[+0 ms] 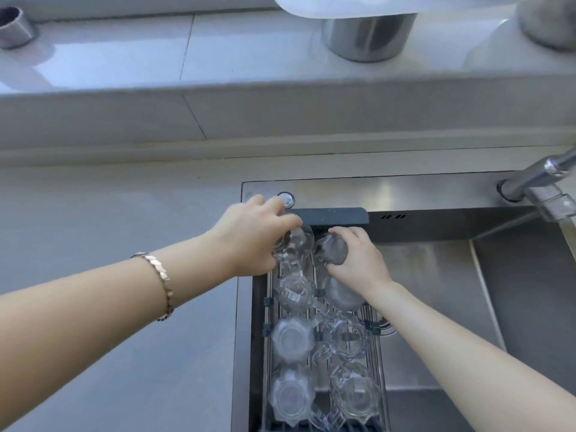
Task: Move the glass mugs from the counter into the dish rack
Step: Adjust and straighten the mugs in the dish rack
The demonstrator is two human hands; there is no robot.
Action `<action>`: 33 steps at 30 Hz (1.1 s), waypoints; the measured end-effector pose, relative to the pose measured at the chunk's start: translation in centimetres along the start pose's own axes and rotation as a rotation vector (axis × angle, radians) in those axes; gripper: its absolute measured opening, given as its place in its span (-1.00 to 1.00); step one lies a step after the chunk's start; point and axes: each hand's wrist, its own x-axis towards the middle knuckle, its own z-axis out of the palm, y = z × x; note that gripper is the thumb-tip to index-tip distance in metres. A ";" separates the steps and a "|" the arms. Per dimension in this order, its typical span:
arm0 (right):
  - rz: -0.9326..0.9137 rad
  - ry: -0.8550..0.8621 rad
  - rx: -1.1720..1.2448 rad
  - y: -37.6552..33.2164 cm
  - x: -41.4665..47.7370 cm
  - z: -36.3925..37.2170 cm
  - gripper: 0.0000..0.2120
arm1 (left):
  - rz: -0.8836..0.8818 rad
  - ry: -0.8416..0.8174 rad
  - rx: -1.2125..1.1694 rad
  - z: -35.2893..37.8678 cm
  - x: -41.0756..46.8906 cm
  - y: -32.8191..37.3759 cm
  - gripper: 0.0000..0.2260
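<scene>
A wire dish rack (pixel 266 310) with a dark end bar lies over the left part of the steel sink. Several clear glass mugs stand upside down in it in two rows, such as one (pixel 293 338) in the left row. My left hand (pixel 252 238) grips a glass mug (pixel 299 243) at the rack's far left end. Beside it, my right hand (pixel 355 260) holds another glass mug (pixel 332 249) at the far right end. Both mugs are inverted and low over the rack; I cannot tell whether they touch it.
The grey counter (pixel 118 219) stretches left of the sink. A chrome faucet (pixel 542 182) rises at the sink's (pixel 436 275) far right corner. Steel canisters (pixel 367 35) stand on the tiled ledge behind. A round button (pixel 288 198) sits on the sink rim near my left hand.
</scene>
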 end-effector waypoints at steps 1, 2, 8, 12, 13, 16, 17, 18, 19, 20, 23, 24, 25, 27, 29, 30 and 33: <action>0.001 -0.001 0.003 0.0 0.0 0.0 -0.41 | -0.109 0.028 -0.136 -0.1 -0.6 0.0 -0.48; 0.003 -0.003 0.005 0.0 0.0 -0.1 -0.41 | -0.229 0.038 -0.267 0.0 -0.9 0.3 -0.45; 0.008 -0.022 -0.005 -0.1 -0.1 -0.3 -0.40 | -0.692 0.015 -0.719 2.7 0.8 2.3 -0.38; 0.009 -0.023 -0.013 -0.2 -0.1 -0.3 -0.40 | -0.840 -0.077 -0.917 4.7 3.2 2.5 -0.37; 0.008 -0.023 -0.014 -0.1 0.0 -0.3 -0.40 | -0.879 -0.089 -0.948 5.1 3.5 2.6 -0.36; -0.011 -0.030 -0.046 0.0 0.0 -0.1 -0.39 | -0.909 -0.080 -0.838 6.0 4.5 3.4 -0.34; -0.017 -0.030 -0.059 0.0 -0.1 -0.1 -0.39 | -0.890 -0.071 -0.750 6.2 4.6 3.9 -0.34; -0.020 -0.028 -0.070 -0.1 -0.1 0.0 -0.39 | -0.856 -0.072 -0.649 6.3 4.7 4.4 -0.35; -0.022 -0.025 -0.079 -0.1 -0.1 0.0 -0.39 | -0.807 -0.083 -0.542 6.5 4.6 4.9 -0.35; -0.020 -0.020 -0.082 -0.2 -0.1 0.1 -0.39 | -0.742 -0.092 -0.439 6.7 4.4 5.2 -0.35; -0.011 -0.014 -0.071 -0.3 -0.3 0.2 -0.39 | -0.498 -0.066 -0.282 7.6 3.3 5.3 -0.33; -0.017 -0.015 -0.066 -0.3 -0.4 0.2 -0.40 | -0.440 -0.059 -0.290 7.7 3.0 5.2 -0.35; -0.029 -0.017 -0.063 -0.3 -0.5 0.1 -0.41 | -0.411 -0.053 -0.313 7.8 2.8 5.0 -0.39; -0.069 -0.027 -0.095 -0.2 -0.5 -0.1 -0.42 | -0.413 -0.033 -0.370 8.1 3.0 4.5 -0.48; -0.130 -0.057 -0.180 0.1 -0.3 -0.4 -0.42 | -0.425 -0.014 -0.395 8.2 3.3 4.2 -0.50; -0.156 -0.073 -0.214 0.2 -0.2 -0.6 -0.41 | -0.429 -0.008 -0.391 8.3 3.4 4.1 -0.49; -0.178 -0.072 -0.242 0.2 -0.3 -0.6 -0.40 | -0.437 0.020 -0.354 8.9 3.2 4.0 -0.48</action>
